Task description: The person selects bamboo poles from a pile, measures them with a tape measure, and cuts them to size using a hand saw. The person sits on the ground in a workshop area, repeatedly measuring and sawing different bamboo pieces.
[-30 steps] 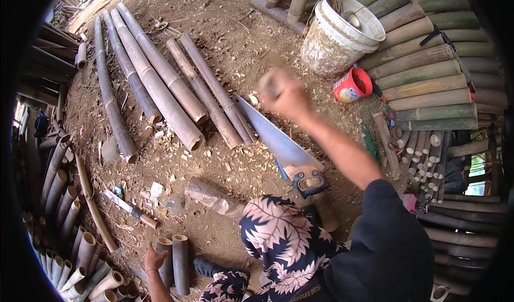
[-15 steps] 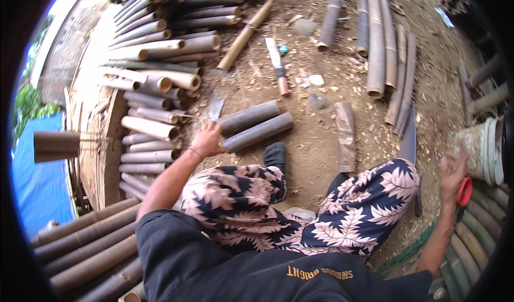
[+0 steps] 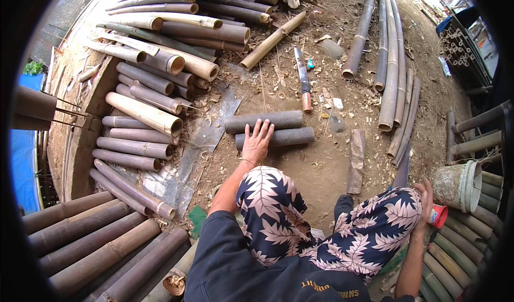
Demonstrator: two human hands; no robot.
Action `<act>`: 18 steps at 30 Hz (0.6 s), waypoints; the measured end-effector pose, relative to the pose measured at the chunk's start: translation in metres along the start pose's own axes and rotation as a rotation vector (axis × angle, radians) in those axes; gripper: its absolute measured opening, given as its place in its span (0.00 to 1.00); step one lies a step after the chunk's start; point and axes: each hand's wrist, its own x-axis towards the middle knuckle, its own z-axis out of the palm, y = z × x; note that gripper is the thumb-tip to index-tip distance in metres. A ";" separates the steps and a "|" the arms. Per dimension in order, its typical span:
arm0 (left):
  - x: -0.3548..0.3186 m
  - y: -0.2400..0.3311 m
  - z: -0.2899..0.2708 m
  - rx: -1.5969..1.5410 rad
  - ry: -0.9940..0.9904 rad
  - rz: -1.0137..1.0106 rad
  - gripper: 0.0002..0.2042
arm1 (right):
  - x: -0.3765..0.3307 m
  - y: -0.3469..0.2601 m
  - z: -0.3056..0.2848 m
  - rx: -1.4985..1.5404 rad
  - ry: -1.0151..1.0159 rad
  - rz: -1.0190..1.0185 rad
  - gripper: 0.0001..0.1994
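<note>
free: bare dirt (image 3: 321, 165) right of short bamboo pieces (image 3: 273, 129) | blocked: stacked poles (image 3: 144, 114) left

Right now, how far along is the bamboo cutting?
Done: two short bamboo sections lie cut on the dirt among shavings. In hand: the left hand rests flat on them; the right hand is at the knee, holding no tool. The knife lies untouched. Left: long poles remain whole.

Two short bamboo pieces (image 3: 270, 129) lie side by side on the dirt, touching — grey-green, round, cut at both ends. The far piece (image 3: 264, 121) sits a little further left; the near piece (image 3: 281, 137) lies under the left hand (image 3: 256, 143), palm flat.
</note>
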 end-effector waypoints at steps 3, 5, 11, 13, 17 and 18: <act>0.007 -0.005 -0.012 -0.169 -0.055 -0.010 0.47 | 0.033 0.065 0.023 0.075 0.002 0.384 0.23; -0.004 -0.015 -0.019 -0.212 0.013 -0.176 0.47 | 0.051 0.074 0.073 -0.008 -0.136 0.550 0.25; -0.031 -0.064 -0.018 -0.947 -0.075 -1.178 0.45 | 0.122 0.069 0.225 -0.333 -0.695 0.276 0.36; -0.038 -0.089 -0.014 -1.525 -0.205 -1.223 0.45 | 0.142 0.048 0.286 -0.360 -0.834 0.278 0.41; -0.027 -0.095 -0.008 -1.616 -0.158 -1.197 0.44 | 0.170 0.086 0.368 -0.371 -0.902 0.288 0.45; -0.024 -0.097 -0.012 -1.657 -0.197 -1.220 0.44 | 0.170 0.091 0.379 -0.363 -0.905 0.288 0.46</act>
